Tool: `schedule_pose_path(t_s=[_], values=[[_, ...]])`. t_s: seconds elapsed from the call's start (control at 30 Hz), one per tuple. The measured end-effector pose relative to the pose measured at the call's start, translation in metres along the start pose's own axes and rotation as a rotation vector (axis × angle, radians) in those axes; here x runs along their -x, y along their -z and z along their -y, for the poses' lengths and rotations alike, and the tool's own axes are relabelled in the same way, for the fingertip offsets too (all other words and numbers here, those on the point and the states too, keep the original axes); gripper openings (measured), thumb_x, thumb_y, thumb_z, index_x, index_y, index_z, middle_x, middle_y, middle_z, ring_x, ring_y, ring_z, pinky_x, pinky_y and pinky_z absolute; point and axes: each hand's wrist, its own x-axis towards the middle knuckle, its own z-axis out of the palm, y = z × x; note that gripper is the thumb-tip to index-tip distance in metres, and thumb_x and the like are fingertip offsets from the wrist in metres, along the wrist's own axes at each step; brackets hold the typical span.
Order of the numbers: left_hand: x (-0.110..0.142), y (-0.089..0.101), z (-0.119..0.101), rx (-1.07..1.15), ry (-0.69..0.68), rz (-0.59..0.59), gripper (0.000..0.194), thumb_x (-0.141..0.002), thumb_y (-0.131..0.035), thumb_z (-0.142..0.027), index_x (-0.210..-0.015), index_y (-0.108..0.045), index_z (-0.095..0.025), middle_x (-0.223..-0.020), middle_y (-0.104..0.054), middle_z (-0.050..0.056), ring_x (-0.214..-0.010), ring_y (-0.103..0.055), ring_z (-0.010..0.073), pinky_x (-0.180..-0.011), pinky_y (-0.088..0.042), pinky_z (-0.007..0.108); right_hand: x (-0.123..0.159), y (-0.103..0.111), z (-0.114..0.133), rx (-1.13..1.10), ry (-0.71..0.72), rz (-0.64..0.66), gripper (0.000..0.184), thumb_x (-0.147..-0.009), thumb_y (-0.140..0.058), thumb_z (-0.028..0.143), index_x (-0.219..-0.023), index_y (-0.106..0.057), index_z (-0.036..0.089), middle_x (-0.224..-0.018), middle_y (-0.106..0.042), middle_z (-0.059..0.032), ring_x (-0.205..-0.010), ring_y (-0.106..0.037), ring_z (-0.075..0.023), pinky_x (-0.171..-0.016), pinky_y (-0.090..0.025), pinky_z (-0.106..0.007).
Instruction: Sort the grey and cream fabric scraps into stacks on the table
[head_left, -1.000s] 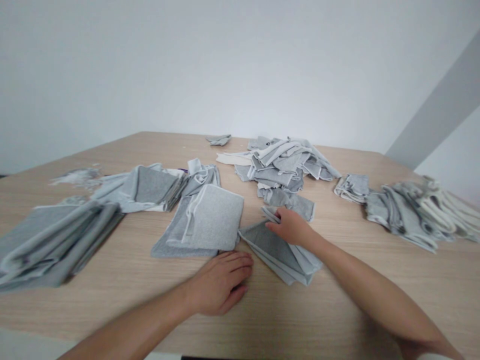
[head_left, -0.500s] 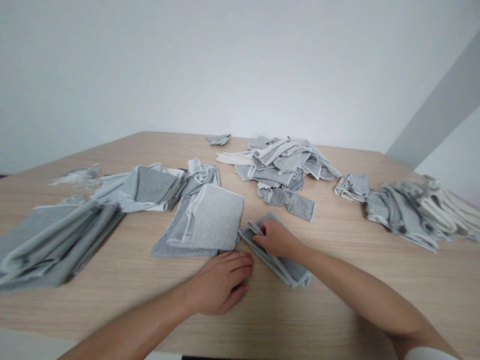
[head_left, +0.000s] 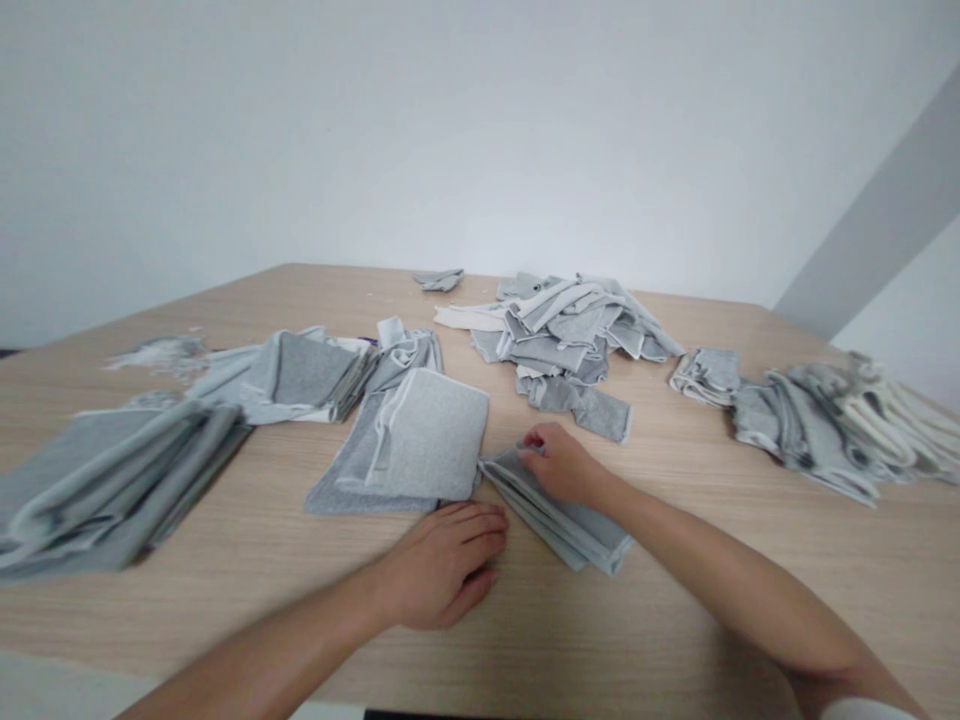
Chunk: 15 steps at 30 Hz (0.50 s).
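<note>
Cloth [head_left: 562, 522] under the right hand [head_left: 566, 466], flat hand beside it

Head view: the cloth is grey, folded in several layers, and lies aslant on the table [head_left: 637, 645], in front of the person and right of the middle. Its left corner meets the edge of a pale square [head_left: 435, 435], and its layers fan out toward the near right. The right hand reaches over it from the right, thumb and fingers brought together on its far edge, clamped on the fabric. A white sleeve [head_left: 866, 708] shows at the bottom right.

The left hand [head_left: 450, 565] rests palm down on the wood, fingers side by side and slightly bent, thumb a little apart, gripping nothing that shows; what lies under the palm is hidden. Its fingertips are just beside the cloth, and its knuckles lie near the lower edge of the square, which sits on a darker piece [head_left: 341, 492].

Around them are a thick stack [head_left: 127, 490] at the left, a smaller stack [head_left: 307, 370] beyond it, and white scraps [head_left: 161, 355] farther off. A loose heap [head_left: 577, 330] lies toward the wall [head_left: 465, 130], and a bundle [head_left: 814, 425] of grey and cream fabric lies at the right, next to a small fold [head_left: 709, 372]
</note>
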Motion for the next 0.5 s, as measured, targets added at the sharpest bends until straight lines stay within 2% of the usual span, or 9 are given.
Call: schedule_pose_path(t_s=[0.17,0.27,0.37,0.5], values=[[0.000,0.000,0.000,-0.010,-0.001,-0.006,0.033,-0.083,-0.055,-0.024,-0.115,-0.060,-0.019,-0.123,-0.062,0.012,-0.117,-0.056,0.0269,-0.101,-0.046,0.042,-0.007,0.006,-0.017,0.034,-0.012,0.019,0.017,-0.087,-0.051,0.021,-0.091,-0.066,0.013,-0.094,-0.068,-0.0077,-0.089,-0.058,-0.0172,-0.079,-0.041,-0.026],[0.000,-0.001,0.001,-0.018,-0.002,-0.004,0.034,-0.083,-0.055,-0.024,-0.116,-0.060,-0.019,-0.124,-0.061,0.012,-0.118,-0.055,0.0271,-0.101,-0.046,0.043,-0.010,0.011,-0.029,0.064,-0.052,0.009,0.020,-0.087,-0.051,0.022,-0.097,-0.066,0.012,-0.102,-0.066,-0.0103,-0.096,-0.057,-0.0188,-0.084,-0.041,-0.027],[0.000,-0.001,0.001,-0.022,0.004,0.008,0.034,-0.083,-0.055,-0.024,-0.117,-0.059,-0.018,-0.126,-0.061,0.011,-0.119,-0.055,0.0274,-0.102,-0.046,0.043,-0.014,0.013,-0.042,0.098,-0.096,0.025,0.028,-0.085,-0.058,0.028,-0.106,-0.064,0.011,-0.113,-0.064,-0.0137,-0.107,-0.055,-0.0220,-0.091,-0.039,-0.029],[0.001,-0.001,0.001,-0.031,0.007,0.020,0.034,-0.083,-0.055,-0.025,-0.116,-0.059,-0.018,-0.126,-0.061,0.011,-0.119,-0.054,0.0278,-0.102,-0.045,0.044,-0.018,0.012,-0.055,0.115,-0.172,0.083,0.052,-0.079,-0.065,0.039,-0.121,-0.056,0.011,-0.112,-0.065,-0.0145,-0.099,-0.061,-0.0234,-0.083,-0.044,-0.030]])
